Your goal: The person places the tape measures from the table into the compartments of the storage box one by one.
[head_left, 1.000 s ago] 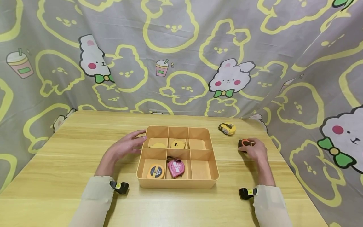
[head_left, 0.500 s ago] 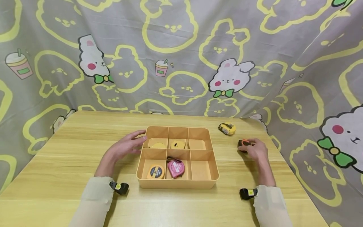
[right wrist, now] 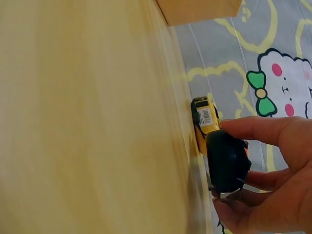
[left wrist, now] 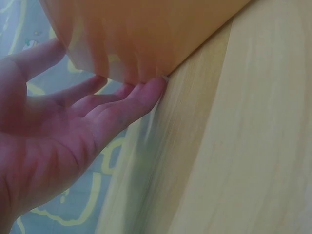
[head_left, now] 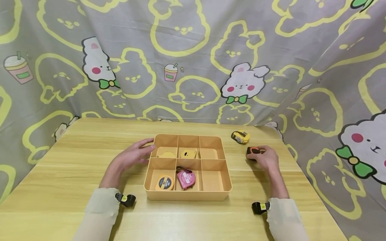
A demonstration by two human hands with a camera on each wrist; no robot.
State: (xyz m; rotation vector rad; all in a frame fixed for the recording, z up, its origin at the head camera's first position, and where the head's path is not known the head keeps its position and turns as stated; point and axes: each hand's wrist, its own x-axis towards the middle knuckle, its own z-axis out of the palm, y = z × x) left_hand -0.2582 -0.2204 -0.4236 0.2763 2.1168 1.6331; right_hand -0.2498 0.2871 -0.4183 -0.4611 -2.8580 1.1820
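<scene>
An orange six-compartment box stands mid-table. My left hand rests against its left wall, fingertips touching it and thumb near the rim. In the left wrist view the loosely extended fingers meet the wall. My right hand pinches a black tape measure with an orange ring between thumb and fingers; its dark casing fills the grip in the right wrist view. Inside the box lie an orange tape measure at front left, a pink one at front middle, and yellow pieces in two back compartments.
A yellow tape measure with a black strap lies on the table beyond the box's back right corner. The two right-hand compartments show bare floors. Patterned cloth hangs behind and beside the wooden table.
My right hand has shifted slightly left toward the box, carrying the black tape measure with it. The left hand stays at the box's left wall.
</scene>
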